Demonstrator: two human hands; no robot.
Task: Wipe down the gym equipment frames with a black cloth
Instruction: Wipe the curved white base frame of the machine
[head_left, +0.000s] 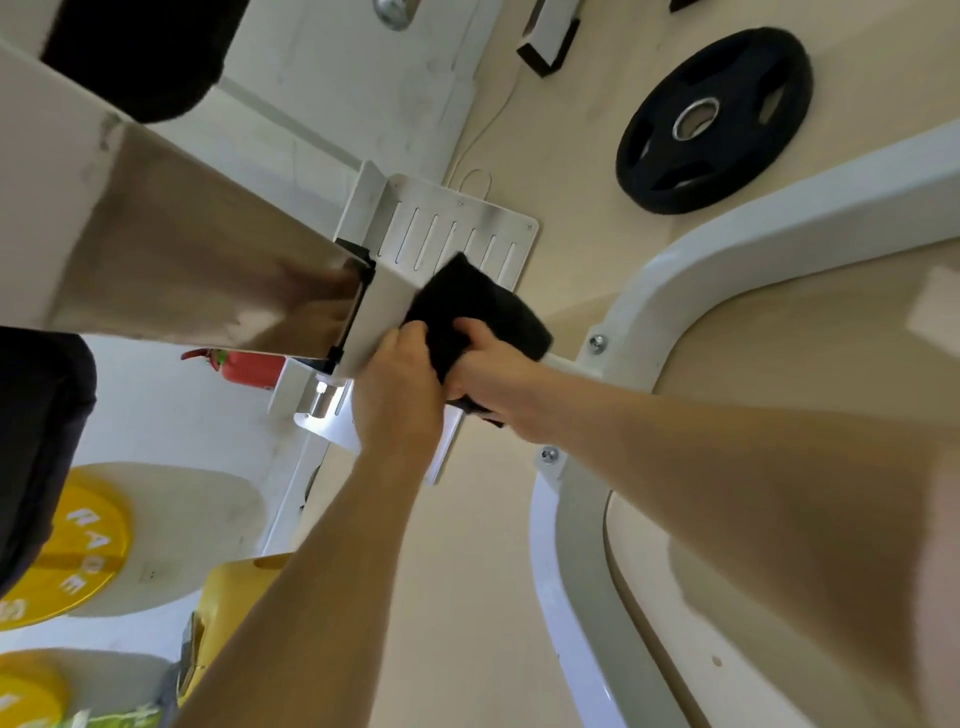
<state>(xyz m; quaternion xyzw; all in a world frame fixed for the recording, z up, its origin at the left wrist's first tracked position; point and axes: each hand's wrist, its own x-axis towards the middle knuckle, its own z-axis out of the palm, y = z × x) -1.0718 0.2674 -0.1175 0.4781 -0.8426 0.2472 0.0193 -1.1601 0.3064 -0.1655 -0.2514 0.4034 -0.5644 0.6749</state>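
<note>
Your left hand (400, 384) and right hand (491, 364) each keep a clenched grip on the black cloth (467, 296). It bunches out beyond your fingers, pressed against the white frame (382, 309), just beside the slotted plate (467, 223).

Left hand (400, 387), right hand (485, 364) together, fingers (470, 328) curled on black cloth (467, 293).
</note>
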